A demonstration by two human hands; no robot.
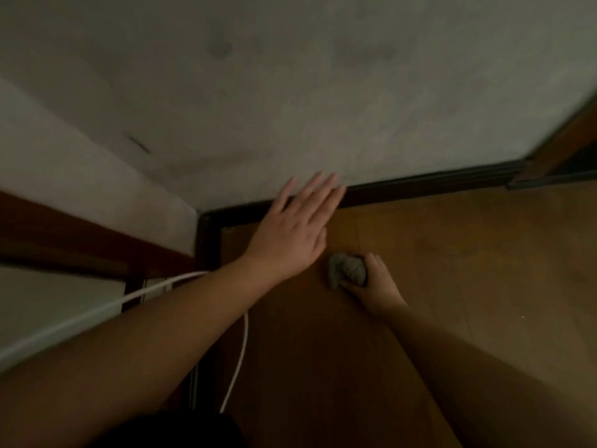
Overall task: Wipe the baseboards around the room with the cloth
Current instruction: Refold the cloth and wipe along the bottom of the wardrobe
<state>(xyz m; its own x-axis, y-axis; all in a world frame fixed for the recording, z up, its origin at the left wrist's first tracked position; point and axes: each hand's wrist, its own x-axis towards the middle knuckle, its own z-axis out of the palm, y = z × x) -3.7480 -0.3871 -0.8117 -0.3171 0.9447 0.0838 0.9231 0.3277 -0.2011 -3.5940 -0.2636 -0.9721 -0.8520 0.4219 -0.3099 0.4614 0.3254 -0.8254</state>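
A dark baseboard [429, 184] runs along the foot of the pale wall and turns at a corner [206, 221] on the left. My left hand [297, 221] reaches forward with straight fingers, its fingertips against the wall just above the baseboard. My right hand [371, 286] is lower and nearer, holding a bunched grey cloth [347, 270] down near the brown wooden floor [452, 253], a short way in front of the baseboard.
A white cable [240, 357] curves across the floor at the left, passing under my left forearm. Dark wooden furniture [64, 240] stands against the left wall. A door frame [555, 156] meets the baseboard at the far right.
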